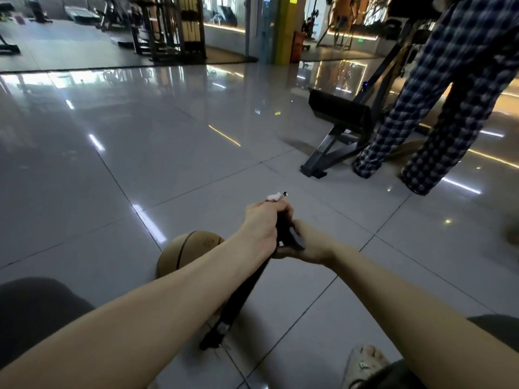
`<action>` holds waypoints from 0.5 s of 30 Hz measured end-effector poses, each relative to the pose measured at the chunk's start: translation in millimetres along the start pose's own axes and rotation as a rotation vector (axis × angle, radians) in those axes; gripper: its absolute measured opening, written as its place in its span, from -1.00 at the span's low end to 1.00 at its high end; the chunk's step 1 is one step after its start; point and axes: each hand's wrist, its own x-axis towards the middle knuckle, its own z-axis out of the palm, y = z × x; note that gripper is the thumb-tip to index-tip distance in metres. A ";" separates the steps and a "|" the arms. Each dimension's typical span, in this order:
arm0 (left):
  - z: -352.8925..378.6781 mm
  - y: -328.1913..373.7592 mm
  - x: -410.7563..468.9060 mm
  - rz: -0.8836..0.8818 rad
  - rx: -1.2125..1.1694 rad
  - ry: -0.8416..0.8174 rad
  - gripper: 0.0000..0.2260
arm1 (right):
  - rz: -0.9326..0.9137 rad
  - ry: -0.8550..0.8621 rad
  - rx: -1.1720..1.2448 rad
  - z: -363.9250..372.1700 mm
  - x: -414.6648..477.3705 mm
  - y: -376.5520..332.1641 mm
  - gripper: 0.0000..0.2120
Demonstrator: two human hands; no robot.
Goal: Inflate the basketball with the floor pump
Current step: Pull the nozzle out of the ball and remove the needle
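While the pump (241, 299) leaned tilted with its base on the floor (168, 150), both hands were closed on its top end. Left hand (262, 224) wrapped the black shaft; a white piece (273, 196) and a small metal tip (285, 193) stuck out above the knuckles. Right hand (310, 245) gripped the black handle (295, 237) from the other side. Basketball (186, 252) sat on the floor behind the left forearm, partly hidden. Legs (421, 122) in plaid trousers stood by a black bench (337, 113), far right.

Print on the basketball (193, 249) is too small to read.
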 end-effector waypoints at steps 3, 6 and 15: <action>14.9 10.5 9.0 -0.015 -0.102 0.005 -0.85 | -0.005 -0.027 0.183 -13.8 -11.3 2.3 -0.74; 31.8 18.5 10.6 -0.016 -0.168 0.032 -0.97 | -0.040 0.089 0.229 -23.9 -7.8 5.0 -0.63; 9.1 66.4 24.4 0.308 0.696 -0.031 -0.89 | -0.049 0.114 0.193 -56.4 7.9 21.3 -0.56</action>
